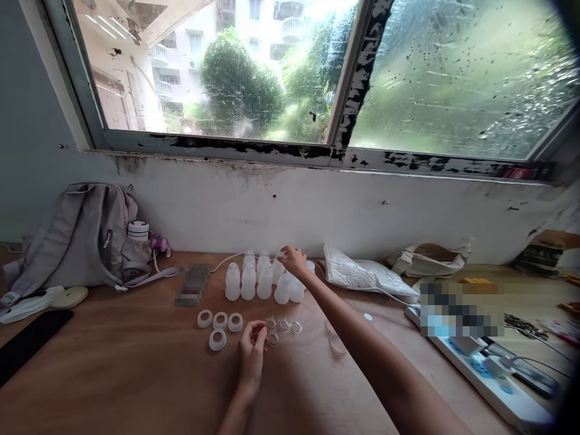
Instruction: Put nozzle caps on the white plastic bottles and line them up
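Clock set on the L hand, 12 = toward the wall. L hand (pixel 252 350) is low over the desk (pixel 158 374), fingers curled, thumb & forefinger close together; can't tell if anything's pinched btw them. Just beside, approx 2 o'clock: small clear pcs (pixel 284 328) w/ round bases, lying in a little group. Prob. soft, v. light, maybe clingy; best taken by the base rim.

At 9–10 o'clock, four whitish rings (pixel 217 347), flat. Look stiff & light; pinch across the outer edge. Clear covers (pixel 336 344) at 3 o'clock, partly behind the R forearm; prob. thin, could crack, so hold by the sides.

Further off, 11 to 1 o'clock: frosted bottles (pixel 248 287), upright, bunched in rows. R hand (pixel 295 263) is at approx 1 o'clock, fingers bent at a rear bottle's top; grip unclear, contact hidden. Bottles look light, a bit slippery, easily tipped; hold round the body or under the neck.

Beyond: backpack (pixel 97 235) at 10, white pouch (pixel 362 272) at 2, then wall (pixel 203 205) & window (pixel 249 78) at 12.
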The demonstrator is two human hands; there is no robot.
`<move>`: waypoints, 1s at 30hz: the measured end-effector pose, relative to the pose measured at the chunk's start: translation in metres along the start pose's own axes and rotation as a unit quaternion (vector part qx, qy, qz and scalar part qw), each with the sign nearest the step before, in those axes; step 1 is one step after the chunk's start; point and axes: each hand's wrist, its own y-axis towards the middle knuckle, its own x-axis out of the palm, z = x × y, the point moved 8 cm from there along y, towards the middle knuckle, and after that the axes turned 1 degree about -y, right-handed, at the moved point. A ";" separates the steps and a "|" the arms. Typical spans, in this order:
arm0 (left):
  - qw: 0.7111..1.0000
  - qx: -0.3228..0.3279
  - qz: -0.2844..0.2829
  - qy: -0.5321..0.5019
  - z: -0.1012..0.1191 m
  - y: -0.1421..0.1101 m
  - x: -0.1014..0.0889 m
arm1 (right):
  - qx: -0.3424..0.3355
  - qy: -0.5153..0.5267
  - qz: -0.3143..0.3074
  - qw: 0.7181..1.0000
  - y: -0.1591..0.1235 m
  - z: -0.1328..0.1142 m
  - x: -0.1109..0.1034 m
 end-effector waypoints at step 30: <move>0.736 0.295 0.128 0.595 0.047 -0.005 -0.012 | -0.084 0.145 0.111 0.980 -0.182 0.030 0.008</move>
